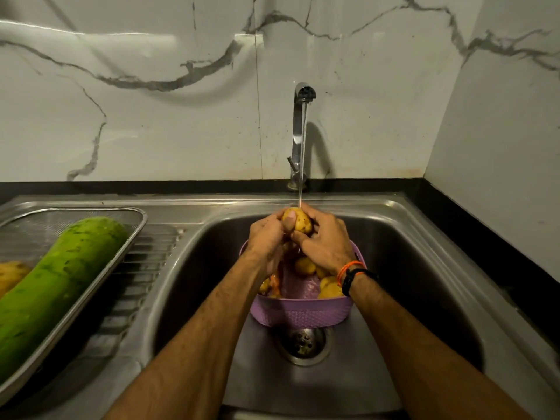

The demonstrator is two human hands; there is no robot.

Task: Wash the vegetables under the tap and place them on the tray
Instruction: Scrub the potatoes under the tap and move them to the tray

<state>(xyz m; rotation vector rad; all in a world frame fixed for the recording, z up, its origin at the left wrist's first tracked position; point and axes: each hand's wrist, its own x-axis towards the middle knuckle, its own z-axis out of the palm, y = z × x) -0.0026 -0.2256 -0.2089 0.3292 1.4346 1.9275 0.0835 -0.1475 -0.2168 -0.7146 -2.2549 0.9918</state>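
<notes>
While water runs from the tap, the left hand and right hand together grip a potato, fingers curled round it, right under the thin stream. Just below both hands a purple basket sits in the sink, holding more potatoes. Well to the left of the left hand, a steel tray carries a long green gourd and another potato.
</notes>
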